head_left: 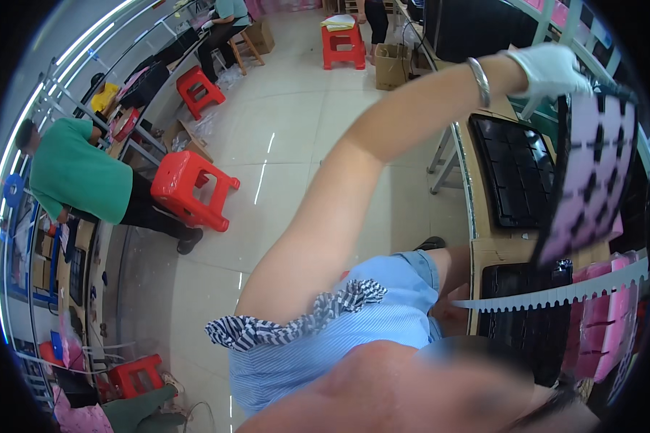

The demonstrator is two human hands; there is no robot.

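My left arm reaches up and across to the right, with a metal bangle on the wrist. My left hand (pixel 549 71), in a white glove, is closed at the upper edge of a black-and-pink slotted tray (pixel 594 169). This tray hangs tilted above the bench, its pink cells facing me. Beneath and beside it a black compartment tray (pixel 513 169) lies on the bench. Closer to me, another black tray (pixel 495 278) lies partly behind a grey toothed strip (pixel 556 296). My right hand does not show; blurred skin fills the lower edge.
Pink trays (pixel 598 321) stand at the bench's right side. Cardboard (pixel 490 249) covers part of the bench. Behind are red stools (pixel 195 189), a cardboard box (pixel 393 66) and a person in a green shirt (pixel 87 169) at the left bench. Other people are farther back.
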